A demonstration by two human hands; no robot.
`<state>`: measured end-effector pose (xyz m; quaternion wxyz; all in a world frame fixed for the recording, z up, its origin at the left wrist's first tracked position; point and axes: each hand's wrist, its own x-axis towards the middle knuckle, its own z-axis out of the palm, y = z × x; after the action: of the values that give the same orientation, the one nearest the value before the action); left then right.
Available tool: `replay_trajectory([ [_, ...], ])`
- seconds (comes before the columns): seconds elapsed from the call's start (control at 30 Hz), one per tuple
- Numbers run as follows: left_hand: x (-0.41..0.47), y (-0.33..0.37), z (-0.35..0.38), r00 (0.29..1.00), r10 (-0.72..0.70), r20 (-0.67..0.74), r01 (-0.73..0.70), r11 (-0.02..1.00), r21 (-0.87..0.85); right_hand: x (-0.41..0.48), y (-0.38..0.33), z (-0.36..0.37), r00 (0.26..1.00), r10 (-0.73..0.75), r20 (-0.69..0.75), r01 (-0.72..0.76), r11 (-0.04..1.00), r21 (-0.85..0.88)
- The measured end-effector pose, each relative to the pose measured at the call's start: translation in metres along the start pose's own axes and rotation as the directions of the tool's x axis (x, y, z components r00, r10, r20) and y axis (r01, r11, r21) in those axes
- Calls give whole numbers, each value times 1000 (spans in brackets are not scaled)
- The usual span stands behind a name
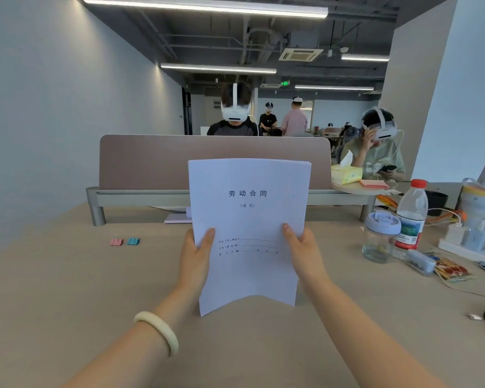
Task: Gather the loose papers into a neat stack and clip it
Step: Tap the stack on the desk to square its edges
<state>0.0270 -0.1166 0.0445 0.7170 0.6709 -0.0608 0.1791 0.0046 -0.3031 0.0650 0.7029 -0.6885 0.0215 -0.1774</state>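
Left grip [195,259]: closed on left edge of paper stack [249,214], thumb across front sheet, fingers hidden behind. Right grip [303,253]: same hold on right edge, thumb on front. Pale bangle [158,330] on left wrist.

Paper stack: held upright at centre of view over bench [67,289], printed cover page facing camera, top edges nearly flush. Bottom edge bowed upward in the middle; contact of lower corners with bench not resolvable.

At 9 o'clock from stack, well apart: pink binder clip [116,242] and teal binder clip [133,241], side by side on bench, untouched. At 12 o'clock, behind stack: brown divider panel [151,161]. At 3 o'clock: lidded clear jar [380,236], with red-capped water bottle [411,214] just beside it. At 2 o'clock, farther back: yellow tissue box [346,175]. Stack not yet clipped.
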Motion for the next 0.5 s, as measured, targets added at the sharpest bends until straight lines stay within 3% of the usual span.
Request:
replay_trajectory([
  [0.5, 4, -3, -9, 995, 83, 50, -86, 994, 68, 3, -6, -6, 1000, 10, 9, -11, 1000, 13],
])
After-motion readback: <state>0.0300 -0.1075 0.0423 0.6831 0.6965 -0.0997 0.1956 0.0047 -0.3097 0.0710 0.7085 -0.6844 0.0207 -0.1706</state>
